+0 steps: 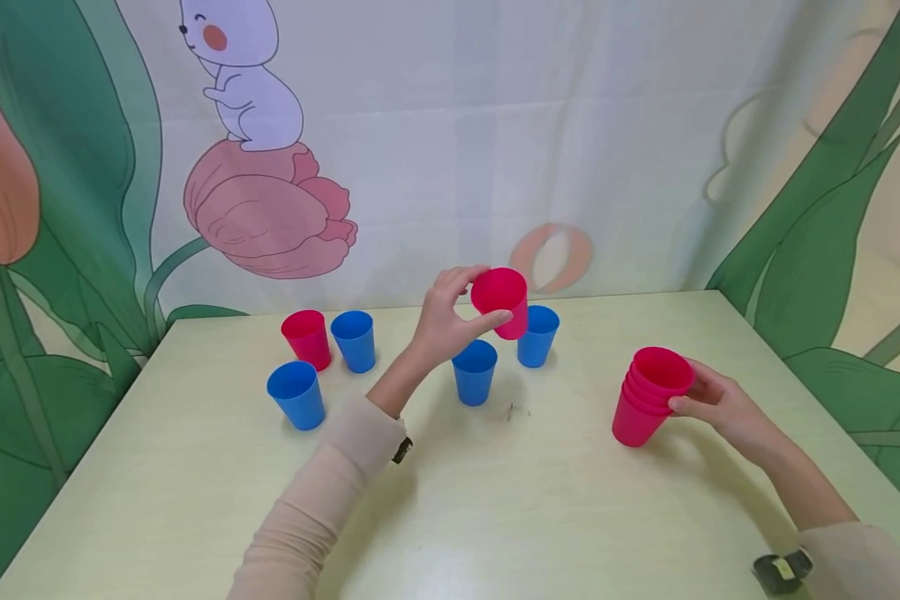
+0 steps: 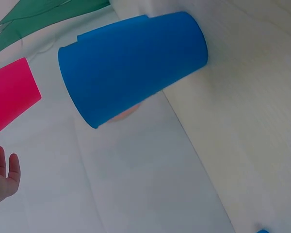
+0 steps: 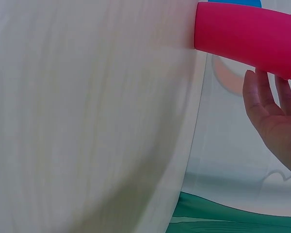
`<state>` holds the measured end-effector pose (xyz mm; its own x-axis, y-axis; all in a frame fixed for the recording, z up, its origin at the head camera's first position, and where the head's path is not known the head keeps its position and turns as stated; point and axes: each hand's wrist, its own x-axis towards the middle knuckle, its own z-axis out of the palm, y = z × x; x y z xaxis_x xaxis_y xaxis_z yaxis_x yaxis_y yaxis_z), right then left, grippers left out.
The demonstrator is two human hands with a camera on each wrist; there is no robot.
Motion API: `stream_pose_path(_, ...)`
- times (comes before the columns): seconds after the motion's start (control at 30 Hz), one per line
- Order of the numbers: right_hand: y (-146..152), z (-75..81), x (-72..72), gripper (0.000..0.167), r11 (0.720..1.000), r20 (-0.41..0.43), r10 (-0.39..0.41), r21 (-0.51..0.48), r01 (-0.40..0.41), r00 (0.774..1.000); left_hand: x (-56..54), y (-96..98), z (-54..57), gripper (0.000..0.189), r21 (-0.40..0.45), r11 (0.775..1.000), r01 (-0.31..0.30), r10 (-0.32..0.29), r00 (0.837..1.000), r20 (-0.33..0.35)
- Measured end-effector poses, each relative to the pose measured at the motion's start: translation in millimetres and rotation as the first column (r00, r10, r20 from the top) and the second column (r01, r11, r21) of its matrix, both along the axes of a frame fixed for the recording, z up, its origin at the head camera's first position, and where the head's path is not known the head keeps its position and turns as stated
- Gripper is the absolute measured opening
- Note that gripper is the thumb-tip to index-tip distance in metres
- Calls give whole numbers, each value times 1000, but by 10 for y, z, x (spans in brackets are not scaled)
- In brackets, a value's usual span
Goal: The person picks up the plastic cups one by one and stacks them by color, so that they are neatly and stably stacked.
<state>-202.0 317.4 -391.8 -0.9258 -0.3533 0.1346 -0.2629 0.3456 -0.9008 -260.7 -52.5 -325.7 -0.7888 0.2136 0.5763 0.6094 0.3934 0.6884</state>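
Note:
My left hand (image 1: 447,319) grips a red plastic cup (image 1: 499,302) by its side, thumb in front, and holds it up off the table. Just below and behind it stand two blue cups (image 1: 474,379), (image 1: 539,340). In the left wrist view, the raised red cup (image 2: 12,94) shows at the left edge beside a large, near blue cup (image 2: 136,63). On the right, my right hand (image 1: 723,412) holds a stack of nested red cups (image 1: 636,423) around its side. The right wrist view shows fingers (image 3: 264,94) against this stack (image 3: 245,36).
Toward the table's left stand a red cup (image 1: 307,340) and two blue cups (image 1: 354,342), (image 1: 296,396), all mouth up. Behind the pale table (image 1: 495,517) hangs a printed curtain (image 1: 420,167). Small dark marks lie near the table's middle.

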Motion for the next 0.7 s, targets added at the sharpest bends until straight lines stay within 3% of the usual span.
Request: stream_pose_path(0.7,-17,-3,1,46,999,-12,15,-29,-15,1000,97,301,-27,56,174,977,119,-114,993,-37)
